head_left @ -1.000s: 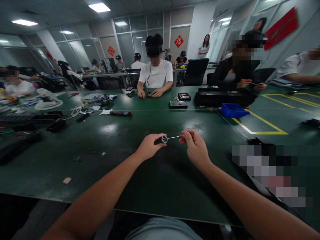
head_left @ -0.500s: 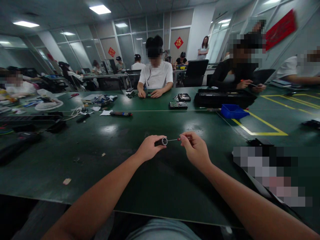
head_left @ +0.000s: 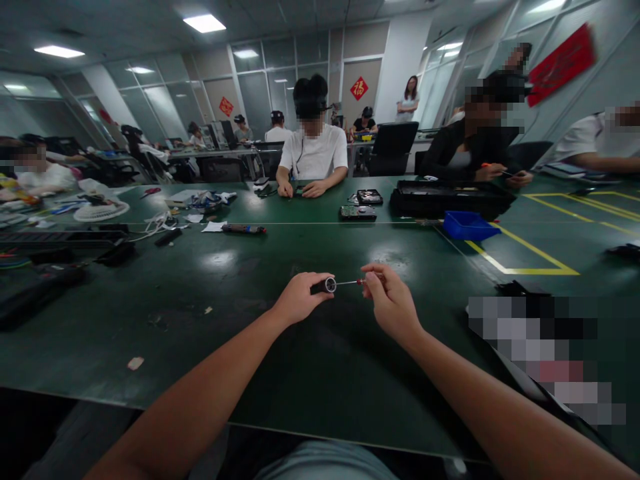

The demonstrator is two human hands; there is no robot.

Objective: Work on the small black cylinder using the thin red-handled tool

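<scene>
My left hand (head_left: 302, 297) is closed around a short black cylindrical part (head_left: 330, 285) with a pale ring at its round end, which faces me. From the right, the thin metal shaft of a screwdriver (head_left: 347, 283) reaches to that ringed end; whether its tip sits in a screw is too small to tell. My right hand (head_left: 391, 300) grips the screwdriver's reddish handle between thumb and fingers, and most of the handle is hidden by them. Both hands are held over the green table (head_left: 320, 373).
Ahead lie a dark pen-shaped tool (head_left: 243, 229), hard drives (head_left: 358, 212), a long black housing (head_left: 450, 198) and a blue tray (head_left: 470, 225). Cables and a white fan (head_left: 101, 209) clutter the left. A co-worker (head_left: 313, 150) sits opposite. A blurred-out object (head_left: 540, 360) is at right.
The fingers of my right hand have shifted on the screwdriver handle, the index finger now lifted and straighter. My left hand keeps its hold on the black part. The view has tilted slightly.
</scene>
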